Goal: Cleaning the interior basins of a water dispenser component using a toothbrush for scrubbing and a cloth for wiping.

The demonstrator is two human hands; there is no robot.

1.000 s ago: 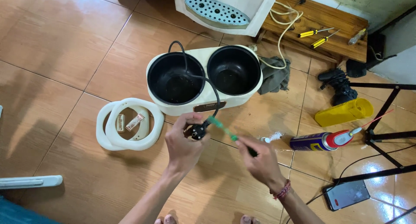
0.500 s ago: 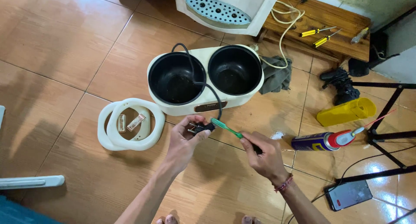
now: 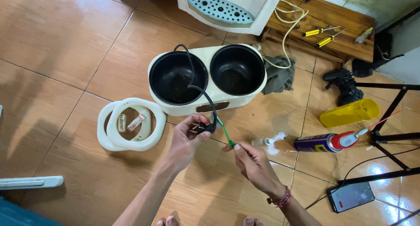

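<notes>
The left hand [image 3: 186,140] is closed around a black plug [image 3: 204,129], pinched between thumb and fingers, above the tiled floor [image 3: 65,55]. The plug's black cord [image 3: 199,88] loops up over the left pot of a cream double cooker [image 3: 208,79] standing on the floor just beyond the hands. The right hand [image 3: 253,162] grips a green-handled screwdriver [image 3: 225,132] with fingers curled shut on it, the tip meeting the plug. Two white rings [image 3: 131,124] lie left of the cooker. To the right lie a blue spray can [image 3: 326,143], a yellow container [image 3: 350,113] and, near the bottom edge, a phone [image 3: 351,196].
</notes>
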